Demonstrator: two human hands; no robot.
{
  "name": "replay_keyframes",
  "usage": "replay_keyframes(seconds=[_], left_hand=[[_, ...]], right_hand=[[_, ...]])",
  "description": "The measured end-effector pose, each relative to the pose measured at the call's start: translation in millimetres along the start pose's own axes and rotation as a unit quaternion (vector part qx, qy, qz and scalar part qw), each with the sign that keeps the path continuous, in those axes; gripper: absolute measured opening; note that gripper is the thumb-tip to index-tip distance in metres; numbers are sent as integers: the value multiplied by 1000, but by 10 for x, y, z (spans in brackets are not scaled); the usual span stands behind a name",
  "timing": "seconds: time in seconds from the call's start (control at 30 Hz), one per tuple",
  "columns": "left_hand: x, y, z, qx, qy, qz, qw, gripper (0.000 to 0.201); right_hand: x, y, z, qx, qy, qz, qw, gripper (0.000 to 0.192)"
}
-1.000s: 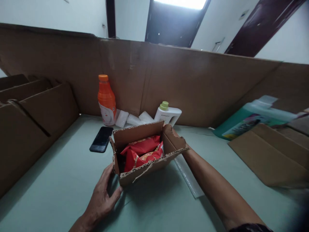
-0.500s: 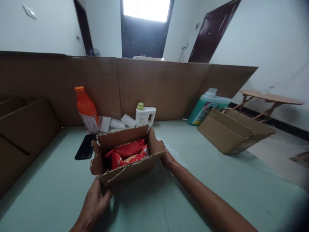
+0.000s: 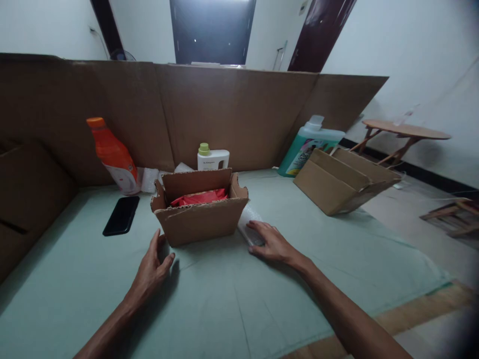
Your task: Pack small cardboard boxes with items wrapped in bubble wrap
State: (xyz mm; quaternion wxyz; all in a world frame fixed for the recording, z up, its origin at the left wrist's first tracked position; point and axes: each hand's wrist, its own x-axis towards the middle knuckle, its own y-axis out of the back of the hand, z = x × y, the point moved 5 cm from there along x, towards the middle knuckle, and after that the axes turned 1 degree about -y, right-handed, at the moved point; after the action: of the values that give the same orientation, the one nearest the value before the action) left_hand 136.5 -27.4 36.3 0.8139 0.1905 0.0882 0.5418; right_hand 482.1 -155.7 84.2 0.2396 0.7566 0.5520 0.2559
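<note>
A small open cardboard box [image 3: 200, 219] stands flat on the green mat [image 3: 224, 299], with red packets [image 3: 200, 197] inside it. My left hand [image 3: 151, 264] lies on the mat just in front of the box's left corner, fingers spread, apart from the box. My right hand [image 3: 271, 242] rests palm down on a strip of bubble wrap [image 3: 247, 222] beside the box's right side. Neither hand grips anything.
A black phone [image 3: 121, 215] lies left of the box. An orange bottle [image 3: 112, 155], white rolls [image 3: 149, 179] and a white bottle [image 3: 212, 158] stand along a cardboard wall [image 3: 232, 109]. A green jug [image 3: 307, 144] and a larger box [image 3: 342, 184] sit right. A round table [image 3: 406, 132] stands beyond.
The box was tilted up in both hands; now it stands flat on the mat. Both hands have let go, the right one moving onto the bubble wrap. The view swung right.
</note>
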Motion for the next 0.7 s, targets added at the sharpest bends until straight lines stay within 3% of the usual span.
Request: replay_keyframes(seconds=[0.1,0.2,0.3,0.4,0.5,0.57,0.63,0.7], left_hand=[[-232,58,-109,-9,26,25,999,83],[-493,133,4,23,9,24,999,73],[-765,77,193,4,-4,-32,999,62],[-933,-155,352,-106,30,-121,987,84],[-945,-388,489,-262,72,-179,946,114],[-914,-459,535,-325,100,-201,919,108],[-885,-429,516,-310,117,-200,922,86],[-854,-289,436,-226,108,-160,955,75]], right_hand=[[-313,51,16,-95,5,38,995,29],[-675,187,-157,-97,-10,66,993,30],[-1068,269,-430,47,-53,12,997,30],[-1309,181,-702,274,-93,-40,956,38],[-1303,-75,-831,435,-142,-58,887,42],[-1221,-285,-810,465,-179,-75,864,42],[-1130,-445,-704,435,-206,-80,873,46],[-1055,-504,-549,359,-214,-56,907,54]])
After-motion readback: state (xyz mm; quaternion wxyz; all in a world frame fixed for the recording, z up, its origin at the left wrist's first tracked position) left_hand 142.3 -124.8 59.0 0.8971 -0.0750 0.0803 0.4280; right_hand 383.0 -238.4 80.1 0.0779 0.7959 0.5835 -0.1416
